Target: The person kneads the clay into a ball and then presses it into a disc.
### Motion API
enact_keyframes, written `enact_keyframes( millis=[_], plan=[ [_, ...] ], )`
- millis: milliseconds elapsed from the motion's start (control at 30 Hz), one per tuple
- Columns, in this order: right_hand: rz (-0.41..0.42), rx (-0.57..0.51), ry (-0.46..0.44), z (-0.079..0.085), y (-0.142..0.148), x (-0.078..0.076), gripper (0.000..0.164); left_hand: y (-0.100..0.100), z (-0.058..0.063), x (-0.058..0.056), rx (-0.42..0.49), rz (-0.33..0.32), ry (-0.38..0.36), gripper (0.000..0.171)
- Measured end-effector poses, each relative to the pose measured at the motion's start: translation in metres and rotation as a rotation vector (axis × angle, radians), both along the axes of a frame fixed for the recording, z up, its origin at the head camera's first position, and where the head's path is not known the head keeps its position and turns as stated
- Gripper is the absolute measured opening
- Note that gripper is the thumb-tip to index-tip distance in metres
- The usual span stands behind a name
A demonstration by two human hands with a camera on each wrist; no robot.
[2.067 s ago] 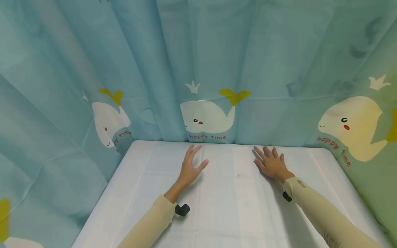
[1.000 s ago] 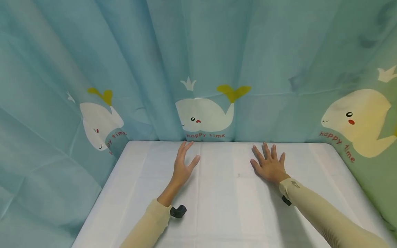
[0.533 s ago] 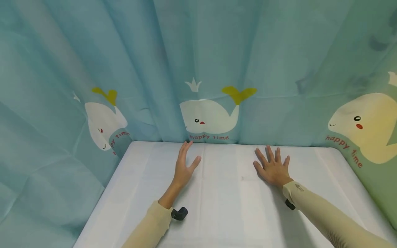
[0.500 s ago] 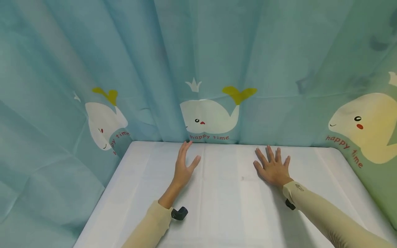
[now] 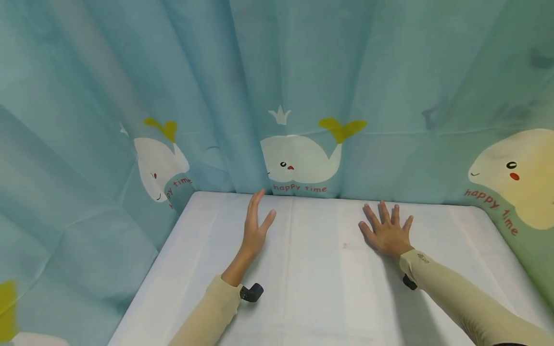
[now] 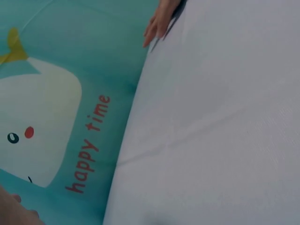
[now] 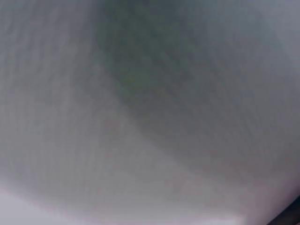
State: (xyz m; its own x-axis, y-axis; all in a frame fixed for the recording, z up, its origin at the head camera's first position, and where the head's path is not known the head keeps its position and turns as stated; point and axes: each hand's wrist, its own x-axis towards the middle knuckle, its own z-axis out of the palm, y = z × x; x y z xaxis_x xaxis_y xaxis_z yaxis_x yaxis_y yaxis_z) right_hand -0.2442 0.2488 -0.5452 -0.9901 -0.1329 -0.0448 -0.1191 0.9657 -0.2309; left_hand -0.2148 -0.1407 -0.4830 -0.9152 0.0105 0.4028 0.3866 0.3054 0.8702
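My left hand [image 5: 254, 233] is held edge-on near the far left part of the white-covered table [image 5: 320, 288], thumb apart from straight fingers, holding nothing. Its fingertips overlap the foot of the curtain in the head view. My right hand [image 5: 388, 234] lies palm down farther right, fingers spread on the white cover near the back edge. The left wrist view has part of the left hand [image 6: 16, 211] in its lower left corner and the other hand [image 6: 161, 21] at the top. Only a blurred, close grey surface fills the right wrist view; no hand shows there.
A blue-green curtain [image 5: 303, 86] printed with white whales and "happy time" encloses the back and sides of the table. A dark camera [image 5: 252, 292] juts from the left wrist, and another [image 5: 409, 282] sits under the right wrist.
Over two seconds the left hand turns more edge-on, its fingers drawing together. The right hand's fingers fan out wider. The head view shifts slightly; nothing is picked up.
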Motion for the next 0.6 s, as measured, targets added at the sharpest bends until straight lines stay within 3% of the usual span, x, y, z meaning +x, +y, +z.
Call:
enact_keyframes(
  millis=[167, 333, 467, 600],
  plan=[
    [0.009, -0.030, -0.026, -0.002, 0.004, -0.007, 0.082, -0.004, -0.002, -0.001, -0.003, -0.009, -0.015, 0.063],
    [-0.004, -0.159, -0.007, 0.003, 0.002, -0.012, 0.085, -0.011, -0.004, -0.004, -0.048, -0.027, -0.068, 0.065],
    [0.010, -0.253, 0.021, 0.013, 0.001, -0.010, 0.088, -0.019, -0.006, -0.006, -0.084, -0.032, -0.090, 0.067],
    [0.059, -0.248, 0.059, 0.032, 0.007, -0.005, 0.087, -0.026, -0.007, -0.010, -0.131, -0.045, -0.087, 0.071]
  ],
)
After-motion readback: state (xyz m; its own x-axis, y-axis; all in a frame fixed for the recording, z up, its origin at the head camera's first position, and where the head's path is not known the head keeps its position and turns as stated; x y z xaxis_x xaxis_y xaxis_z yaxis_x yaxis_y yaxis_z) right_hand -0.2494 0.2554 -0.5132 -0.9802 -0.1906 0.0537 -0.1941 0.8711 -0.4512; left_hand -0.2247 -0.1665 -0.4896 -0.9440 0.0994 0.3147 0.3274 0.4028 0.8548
